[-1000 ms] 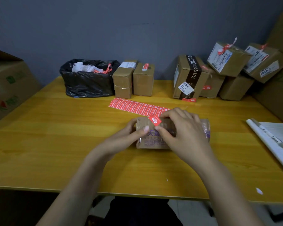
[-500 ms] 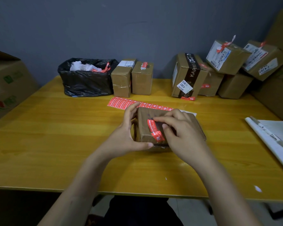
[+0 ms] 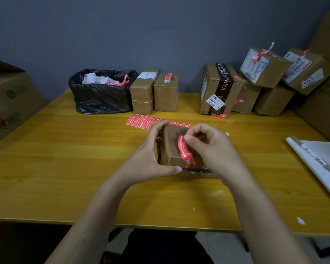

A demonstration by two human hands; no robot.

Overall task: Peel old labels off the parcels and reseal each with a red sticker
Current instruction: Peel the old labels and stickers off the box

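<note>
Currently, right grip (image 3: 213, 149): fingers curled in; the thumb and forefinger tips nip the upper end of the long red sticker (image 3: 185, 151).
Left grip (image 3: 151, 159): closed round the left side of the small brown cardboard parcel (image 3: 170, 147), with fingers over its far edge and thumb along its near lower edge.
Sticker: I read it as lying down the parcel's upward face, with its lower end at the near edge.
Parcel: mid-way across the yellow wooden tabletop (image 3: 65, 159), between the two grips. From my feed I cannot tell whether it sits flat.
Sticker supply: a red strip of uncut stickers (image 3: 141, 121) lies flat just behind the parcel.
Back left: a black plastic bin bag (image 3: 101, 98) holds white and red scraps, and two small brown boxes (image 3: 154, 94) stand side by side, touching it.
Back right: a tall brown box with a dark printed band (image 3: 217, 88) stands beside a leaning pile of labelled brown parcels (image 3: 271, 73), some with red stickers.
Right edge: a white notebook (image 3: 328, 168) has a pen (image 3: 311, 153) lying on it.
Far left: a large printed cardboard carton (image 3: 10, 103) stands beside the tabletop.
</note>
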